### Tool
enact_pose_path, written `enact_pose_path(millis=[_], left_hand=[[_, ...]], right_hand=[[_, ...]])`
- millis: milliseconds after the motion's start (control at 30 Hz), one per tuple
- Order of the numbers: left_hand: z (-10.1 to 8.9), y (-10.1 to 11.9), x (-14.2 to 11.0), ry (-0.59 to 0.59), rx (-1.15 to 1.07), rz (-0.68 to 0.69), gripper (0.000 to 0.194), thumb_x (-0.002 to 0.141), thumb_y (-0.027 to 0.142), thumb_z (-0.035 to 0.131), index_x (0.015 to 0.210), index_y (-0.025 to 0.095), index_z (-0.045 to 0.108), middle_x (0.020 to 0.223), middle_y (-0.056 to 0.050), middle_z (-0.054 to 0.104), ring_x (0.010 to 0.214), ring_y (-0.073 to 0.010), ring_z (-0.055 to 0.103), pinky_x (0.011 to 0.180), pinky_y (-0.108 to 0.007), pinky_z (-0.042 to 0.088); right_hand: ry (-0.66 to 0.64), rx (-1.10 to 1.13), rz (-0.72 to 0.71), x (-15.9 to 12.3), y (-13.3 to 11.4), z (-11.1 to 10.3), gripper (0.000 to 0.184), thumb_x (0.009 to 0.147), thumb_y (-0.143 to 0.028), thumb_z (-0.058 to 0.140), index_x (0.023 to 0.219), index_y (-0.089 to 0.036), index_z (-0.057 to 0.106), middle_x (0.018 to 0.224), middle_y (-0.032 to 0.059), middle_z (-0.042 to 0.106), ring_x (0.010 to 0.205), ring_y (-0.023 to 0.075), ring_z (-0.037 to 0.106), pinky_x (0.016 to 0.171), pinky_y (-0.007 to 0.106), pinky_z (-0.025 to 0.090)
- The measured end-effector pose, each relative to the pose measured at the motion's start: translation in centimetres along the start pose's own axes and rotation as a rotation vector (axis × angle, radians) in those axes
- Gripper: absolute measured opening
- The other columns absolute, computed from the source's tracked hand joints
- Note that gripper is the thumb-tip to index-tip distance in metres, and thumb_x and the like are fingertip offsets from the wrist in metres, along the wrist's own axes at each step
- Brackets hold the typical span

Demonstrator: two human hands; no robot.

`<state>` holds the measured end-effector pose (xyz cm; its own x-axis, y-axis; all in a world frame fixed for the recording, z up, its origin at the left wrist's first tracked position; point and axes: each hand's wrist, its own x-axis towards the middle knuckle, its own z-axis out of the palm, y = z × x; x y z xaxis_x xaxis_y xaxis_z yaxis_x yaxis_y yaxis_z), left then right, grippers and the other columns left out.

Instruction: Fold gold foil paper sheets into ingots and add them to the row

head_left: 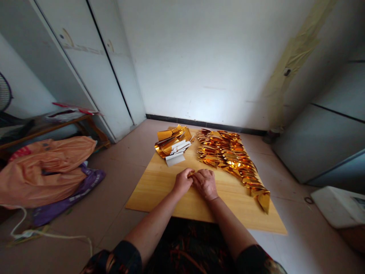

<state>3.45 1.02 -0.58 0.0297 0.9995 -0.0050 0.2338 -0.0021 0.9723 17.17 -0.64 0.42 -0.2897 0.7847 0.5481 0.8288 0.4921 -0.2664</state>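
Note:
On a low wooden board [159, 190] my left hand [182, 181] and my right hand [204, 183] meet side by side, fingers curled in. Both pinch a small piece of gold foil paper [191, 174] between them; most of it is hidden under the fingers. Beyond my left hand lies a loose pile of unfolded gold and white sheets [172, 144]. To the right, a long row of folded gold pieces [230, 158] runs from the board's far edge down to its right side.
The board rests on a tiled floor [119, 198]. An orange plastic bag [45, 171] and a purple bag [71, 192] lie at the left, with a white cord [51, 236]. White cabinet doors [94, 68] stand at back left. A white box [339, 207] sits at the right.

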Motion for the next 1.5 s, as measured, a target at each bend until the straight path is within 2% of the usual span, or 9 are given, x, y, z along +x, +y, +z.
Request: enact_pose_path(millis=[133, 300, 433, 667, 733, 833, 1000, 1200, 1500], left_hand=[[0.0, -0.2, -0.2, 0.015, 0.077, 0.042, 0.042, 0.065, 0.002, 0.054, 0.101, 0.020, 0.067, 0.077, 0.001, 0.066, 0.064, -0.0104, 0.057, 0.056, -0.016, 0.046], [0.1, 0.0, -0.3, 0.029, 0.050, 0.059, 0.040, 0.067, 0.004, 0.056, 0.101, 0.020, 0.067, 0.079, 0.000, 0.065, 0.065, -0.0104, 0.057, 0.055, -0.016, 0.047], [0.2, 0.3, -0.1, 0.026, -0.030, -0.043, 0.045, 0.067, 0.005, 0.057, 0.108, 0.019, 0.064, 0.070, 0.003, 0.062, 0.052, -0.0070, 0.055, 0.048, -0.015, 0.046], [-0.5, 1.5, 0.5, 0.077, -0.186, -0.213, 0.052, 0.065, 0.003, 0.059, 0.116, 0.012, 0.056, 0.064, 0.003, 0.060, 0.042, -0.0059, 0.056, 0.040, -0.014, 0.041], [-0.6, 1.5, 0.5, 0.081, -0.221, -0.223, 0.052, 0.066, 0.003, 0.059, 0.117, 0.010, 0.055, 0.060, 0.003, 0.060, 0.041, -0.0065, 0.056, 0.040, -0.014, 0.040], [-0.7, 1.5, 0.5, 0.084, -0.251, -0.231, 0.051, 0.066, 0.005, 0.062, 0.117, 0.011, 0.055, 0.060, 0.004, 0.060, 0.042, -0.0062, 0.056, 0.040, -0.013, 0.039], [-0.6, 1.7, 0.2, 0.081, -0.265, -0.203, 0.050, 0.066, 0.007, 0.064, 0.115, 0.013, 0.057, 0.062, 0.005, 0.057, 0.041, -0.0057, 0.055, 0.040, -0.014, 0.039], [-0.2, 1.7, 0.1, 0.049, -0.237, -0.175, 0.048, 0.067, 0.006, 0.060, 0.114, 0.014, 0.058, 0.068, 0.004, 0.057, 0.041, -0.0036, 0.054, 0.041, -0.014, 0.039], [0.0, 1.5, 0.2, 0.057, -0.241, -0.192, 0.049, 0.065, 0.007, 0.064, 0.114, 0.013, 0.058, 0.062, 0.006, 0.055, 0.041, -0.0049, 0.054, 0.040, -0.014, 0.037]], right_hand=[[-0.011, -0.038, 0.030, 0.0, 0.1, 0.1, 0.022, 0.091, -0.028, 0.052, 0.078, -0.022, 0.068, 0.078, 0.0026, 0.061, 0.079, 0.0152, 0.048, 0.078, 0.030, 0.025], [-0.001, -0.043, 0.049, 0.0, 0.2, 0.1, 0.020, 0.091, -0.026, 0.052, 0.081, -0.023, 0.069, 0.080, 0.0020, 0.062, 0.079, 0.0149, 0.049, 0.079, 0.031, 0.025], [0.003, -0.019, 0.062, 0.0, 0.4, 0.3, 0.020, 0.091, -0.029, 0.051, 0.084, -0.023, 0.069, 0.083, 0.0029, 0.064, 0.082, 0.0153, 0.052, 0.079, 0.030, 0.028], [0.087, 0.097, 0.119, -0.9, 1.5, 0.0, 0.030, 0.086, -0.032, 0.053, 0.111, -0.019, 0.061, 0.104, 0.0087, 0.064, 0.099, 0.0212, 0.055, 0.085, 0.033, 0.036], [0.094, 0.145, 0.148, -1.1, 1.8, -0.1, 0.029, 0.084, -0.031, 0.052, 0.108, -0.018, 0.061, 0.102, 0.0088, 0.064, 0.096, 0.0210, 0.056, 0.083, 0.033, 0.039], [0.099, 0.288, 0.250, -1.4, 2.1, 0.0, 0.025, 0.082, -0.032, 0.051, 0.100, -0.018, 0.062, 0.092, 0.0071, 0.065, 0.077, 0.0172, 0.058, 0.073, 0.030, 0.045], [0.129, 0.507, 0.449, -1.4, 2.5, 0.7, 0.023, 0.079, -0.039, 0.052, 0.085, -0.019, 0.062, 0.076, 0.0031, 0.064, 0.058, 0.0133, 0.054, 0.058, 0.025, 0.047], [0.079, 0.486, 0.463, -1.2, 2.2, 0.8, 0.022, 0.076, -0.038, 0.055, 0.084, -0.019, 0.062, 0.078, 0.0034, 0.065, 0.059, 0.0135, 0.056, 0.058, 0.025, 0.047], [0.080, 0.430, 0.405, -1.0, 1.9, 0.3, 0.017, 0.077, -0.032, 0.048, 0.076, -0.020, 0.061, 0.073, 0.0031, 0.064, 0.066, 0.0157, 0.059, 0.064, 0.026, 0.046]])
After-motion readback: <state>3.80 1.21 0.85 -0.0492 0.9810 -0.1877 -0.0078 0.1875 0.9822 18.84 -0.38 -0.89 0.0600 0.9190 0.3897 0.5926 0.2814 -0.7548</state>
